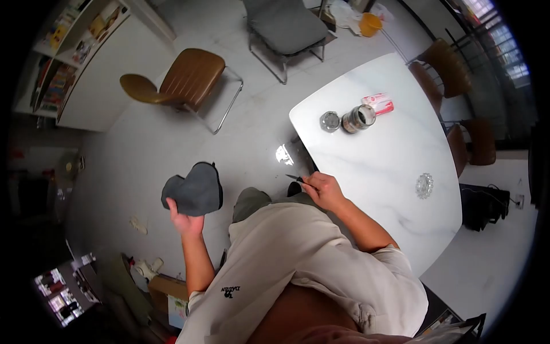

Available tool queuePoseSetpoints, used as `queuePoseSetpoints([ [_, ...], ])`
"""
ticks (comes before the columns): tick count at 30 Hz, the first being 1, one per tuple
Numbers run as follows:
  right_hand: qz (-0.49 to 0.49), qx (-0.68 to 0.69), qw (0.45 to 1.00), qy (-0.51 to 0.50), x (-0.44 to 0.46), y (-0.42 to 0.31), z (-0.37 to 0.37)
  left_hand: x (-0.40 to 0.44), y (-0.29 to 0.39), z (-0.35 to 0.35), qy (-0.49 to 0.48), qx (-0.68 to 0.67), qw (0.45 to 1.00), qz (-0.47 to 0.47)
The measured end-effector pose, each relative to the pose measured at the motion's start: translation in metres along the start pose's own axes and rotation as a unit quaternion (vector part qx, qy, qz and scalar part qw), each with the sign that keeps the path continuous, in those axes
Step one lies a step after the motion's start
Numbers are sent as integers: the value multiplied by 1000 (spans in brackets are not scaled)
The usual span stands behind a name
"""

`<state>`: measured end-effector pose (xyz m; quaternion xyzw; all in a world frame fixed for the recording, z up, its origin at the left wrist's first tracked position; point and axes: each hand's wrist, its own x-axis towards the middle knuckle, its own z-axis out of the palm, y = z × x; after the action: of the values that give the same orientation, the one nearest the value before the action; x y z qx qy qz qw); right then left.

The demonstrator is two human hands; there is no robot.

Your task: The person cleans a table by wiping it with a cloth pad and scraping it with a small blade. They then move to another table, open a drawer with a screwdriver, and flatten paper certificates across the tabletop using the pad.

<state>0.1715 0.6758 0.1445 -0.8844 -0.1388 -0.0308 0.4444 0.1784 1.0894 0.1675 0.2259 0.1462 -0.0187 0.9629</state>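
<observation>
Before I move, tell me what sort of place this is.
Probably a dining or living area in a home, though it could be a small office: there's a marble-patterned table, brown chairs and filled shelves.

White surface (pixel 372 172), right half of frame. Near its top: glass dish (pixel 330 121), jar (pixel 358 118) just right of it, red-and-white pack (pixel 382 104) beside the jar. Clear ornate dish (pixel 424 186) alone, right side. Brown chair (pixel 197 74) upper left of center, gray chair (pixel 286 26) top center. Yellow bucket (pixel 370 24) and white bag (pixel 344 12) top, right of center. More brown chairs (pixel 450 66) along right edge of surface. Filled shelves (pixel 48 47) upper left. Black bag (pixel 484 207) right. Brown box (pixel 168 285) lower left.
</observation>
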Motion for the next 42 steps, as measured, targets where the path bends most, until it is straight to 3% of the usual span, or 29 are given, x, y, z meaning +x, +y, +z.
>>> queuePoseSetpoints([
  [1, 13, -6, 1000, -9, 4, 4, -1, 6, 1, 0, 35, 13, 999, 10],
  [7, 96, 26, 995, 4, 56, 9, 25, 89, 13, 7, -28, 68, 996, -53],
  [10, 114, 39, 993, 14, 103, 8, 43, 147, 16, 0, -63, 165, 983, -58],
  [17, 119, 1, 989, 89, 217, 0, 84, 281, 62, 36, -145, 253, 948, -129],
  [20, 179, 14, 978, 110, 247, -7, 86, 339, 75, 49, -152, 283, 931, -171],
  [23, 166, 1, 972, 164, 264, 6, 90, 390, 72, 61, -140, 313, 917, -202],
  [27, 236, 42, 960, 146, 297, 37, 80, 433, 51, 100, -104, 346, 907, -216],
  [36, 163, 37, 966, 199, 408, 107, 16, 504, 18, 147, -82, 464, 866, -164],
  [42, 263, 44, 932, 246, 409, 135, 2, 568, -11, 193, -125, 551, 804, -183],
])
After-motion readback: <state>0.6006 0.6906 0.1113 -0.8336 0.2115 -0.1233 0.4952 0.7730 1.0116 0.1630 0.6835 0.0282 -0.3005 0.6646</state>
